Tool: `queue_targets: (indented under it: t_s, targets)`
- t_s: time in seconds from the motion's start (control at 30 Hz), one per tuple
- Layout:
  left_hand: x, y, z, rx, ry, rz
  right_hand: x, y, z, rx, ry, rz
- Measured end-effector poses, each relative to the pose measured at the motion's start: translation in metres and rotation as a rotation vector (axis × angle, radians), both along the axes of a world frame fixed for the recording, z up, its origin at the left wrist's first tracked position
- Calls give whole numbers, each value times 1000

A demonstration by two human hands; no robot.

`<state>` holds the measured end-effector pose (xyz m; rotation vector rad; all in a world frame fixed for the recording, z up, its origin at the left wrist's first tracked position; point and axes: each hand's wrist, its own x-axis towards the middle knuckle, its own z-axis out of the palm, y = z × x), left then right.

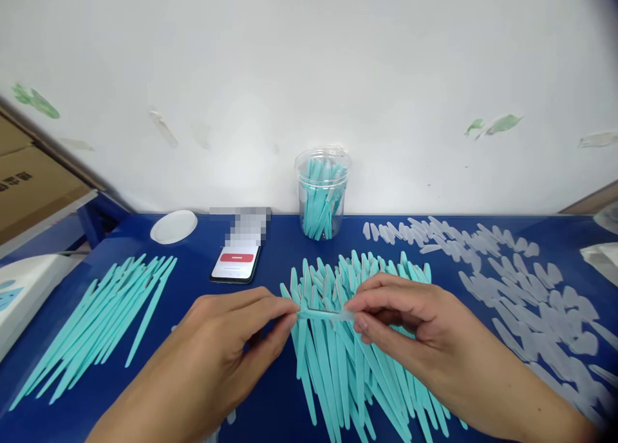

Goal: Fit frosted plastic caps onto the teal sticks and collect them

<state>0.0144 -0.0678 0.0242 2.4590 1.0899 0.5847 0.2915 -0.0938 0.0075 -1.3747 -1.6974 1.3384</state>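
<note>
Pinched between the thumb and fingers of my left hand [251, 330] is a turquoise eyebrow razor [318, 315], held level with its thin blade edge along the top. My right hand [410, 320] pinches a small translucent cap [346, 315] at the razor's right end. Whether the cap is around the tip or only touching it, I cannot tell. Below both hands lies a large pile of turquoise razors [333, 366] with their blade ends pointing away from me. To the right, many loose translucent caps [545, 320] are spread over the blue table [193, 320].
A clear plastic jar [322, 195] with turquoise razors in it stands by the wall. Left of it are a phone [236, 256] and a white round lid [174, 226]. More razors [106, 320] lie at the left, near a white device [29, 288] and a cardboard box [38, 179].
</note>
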Motion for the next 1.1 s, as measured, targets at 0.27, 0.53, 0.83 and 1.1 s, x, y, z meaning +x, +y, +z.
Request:
queue_targets:
  t_s: [0.27,0.53,0.83,1.1]
  targets:
    - [23,-9,-8,-76,-80,0,-8,0,-1,6,171,-62]
    - [25,-10,-12,-57,-176,43,-3,5,3,-93,289,-157]
    - [18,-7,-7,265,21,-41,6,9,4,-145,299,-101]
    - [17,-9,-9,407,42,-29,6,8,2,-231,329,-82]
